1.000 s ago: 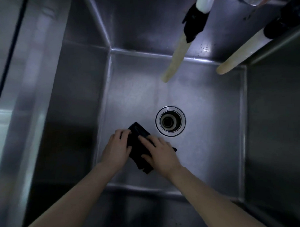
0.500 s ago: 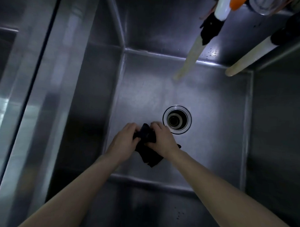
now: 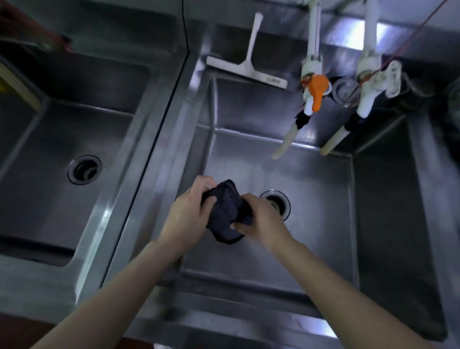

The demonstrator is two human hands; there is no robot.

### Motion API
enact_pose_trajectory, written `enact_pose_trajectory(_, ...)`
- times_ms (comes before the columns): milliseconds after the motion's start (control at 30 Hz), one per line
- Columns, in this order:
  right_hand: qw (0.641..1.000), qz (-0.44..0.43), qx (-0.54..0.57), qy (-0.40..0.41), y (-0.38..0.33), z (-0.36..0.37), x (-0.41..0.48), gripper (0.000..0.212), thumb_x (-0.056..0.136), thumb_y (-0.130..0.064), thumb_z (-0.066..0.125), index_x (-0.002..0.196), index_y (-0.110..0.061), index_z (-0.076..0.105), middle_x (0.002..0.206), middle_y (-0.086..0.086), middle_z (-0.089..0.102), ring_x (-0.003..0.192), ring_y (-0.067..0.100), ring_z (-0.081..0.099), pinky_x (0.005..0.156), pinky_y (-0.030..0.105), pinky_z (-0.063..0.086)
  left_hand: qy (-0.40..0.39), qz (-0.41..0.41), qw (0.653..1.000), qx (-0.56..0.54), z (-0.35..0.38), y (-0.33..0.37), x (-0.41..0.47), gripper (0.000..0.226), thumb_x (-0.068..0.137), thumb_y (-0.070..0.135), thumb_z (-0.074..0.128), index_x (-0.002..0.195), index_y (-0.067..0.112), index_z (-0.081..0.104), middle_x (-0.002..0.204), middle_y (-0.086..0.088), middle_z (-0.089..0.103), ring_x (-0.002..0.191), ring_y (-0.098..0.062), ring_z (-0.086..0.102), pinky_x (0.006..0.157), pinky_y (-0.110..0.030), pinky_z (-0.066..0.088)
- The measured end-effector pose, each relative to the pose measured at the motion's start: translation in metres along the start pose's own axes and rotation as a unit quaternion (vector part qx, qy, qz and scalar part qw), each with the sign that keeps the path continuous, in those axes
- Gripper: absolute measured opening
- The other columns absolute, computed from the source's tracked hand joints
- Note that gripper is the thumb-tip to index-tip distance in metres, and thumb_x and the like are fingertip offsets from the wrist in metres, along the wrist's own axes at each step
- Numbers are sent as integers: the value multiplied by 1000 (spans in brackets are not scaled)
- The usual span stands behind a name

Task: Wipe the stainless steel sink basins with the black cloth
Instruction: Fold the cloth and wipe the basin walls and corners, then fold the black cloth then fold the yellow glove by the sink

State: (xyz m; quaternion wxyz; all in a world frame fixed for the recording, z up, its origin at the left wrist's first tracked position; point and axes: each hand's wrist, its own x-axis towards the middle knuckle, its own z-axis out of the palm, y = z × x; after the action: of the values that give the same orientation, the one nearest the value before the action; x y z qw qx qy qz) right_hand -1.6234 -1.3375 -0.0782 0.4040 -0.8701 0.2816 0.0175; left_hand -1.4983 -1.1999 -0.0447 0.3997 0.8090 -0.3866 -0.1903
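Observation:
The black cloth [image 3: 226, 213] is bunched into a wad and held up above the floor of the right stainless steel basin [image 3: 313, 229]. My left hand [image 3: 188, 212] grips its left side and my right hand [image 3: 261, 222] grips its right side. The wad hangs just left of the right basin's drain [image 3: 278, 202], which my right hand partly covers. The left basin [image 3: 53, 199] with its own drain [image 3: 84, 169] lies across the steel divider [image 3: 145, 171].
Two white taps, one with an orange handle [image 3: 316, 91] and one plain [image 3: 367, 90], hang over the back of the right basin. A white squeegee [image 3: 247, 68] lies on the back ledge. A yellow-edged item [image 3: 8, 83] sits in the far-left corner.
Both hands have gathered the flat cloth off the basin floor into a wad and raised it. The view has pulled back, so the left basin and taps now show.

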Motion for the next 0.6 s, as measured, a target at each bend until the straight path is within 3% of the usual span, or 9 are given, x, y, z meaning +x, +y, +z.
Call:
enact_pose_trajectory(100, 999, 1, 0, 34, -51, -13, -10, 30, 73, -24, 74, 98, -14, 59, 91, 4, 64, 82, 19, 55, 63, 32, 42, 49, 24, 998, -14, -50, 9, -10, 20, 91, 5, 51, 93, 22, 41, 78, 11, 54, 70, -7, 53, 62, -25, 41)
enact_pose_trajectory(233, 998, -53, 21, 30, -142, -20, -18, 28, 77, -23, 73, 102, -17, 63, 91, -1, 64, 82, 16, 58, 65, 30, 44, 101, 45, 994, -20, -129, 14, -39, 19, 93, 3, 46, 81, 18, 42, 69, 7, 48, 63, -11, 44, 58, -22, 36)
enact_pose_trajectory(400, 988, -144, -24, 42, -268, -1, -23, 45, 79, -30, 73, 121, -23, 57, 106, -7, 61, 95, 12, 56, 74, 28, 42, 174, 44, 983, -21, -245, 5, -85, 23, 92, 5, 46, 85, 25, 53, 79, 8, 57, 74, -11, 53, 66, -28, 44)
enact_pose_trajectory(600, 969, -245, -11, -2, -402, 50, -14, 39, 84, -26, 70, 121, -23, 56, 111, -6, 61, 98, 11, 56, 72, 20, 42, 202, 26, 979, 27, -380, -20, -144, 33, 79, 8, 62, 99, 32, 54, 96, 10, 59, 85, -8, 57, 68, -27, 49)
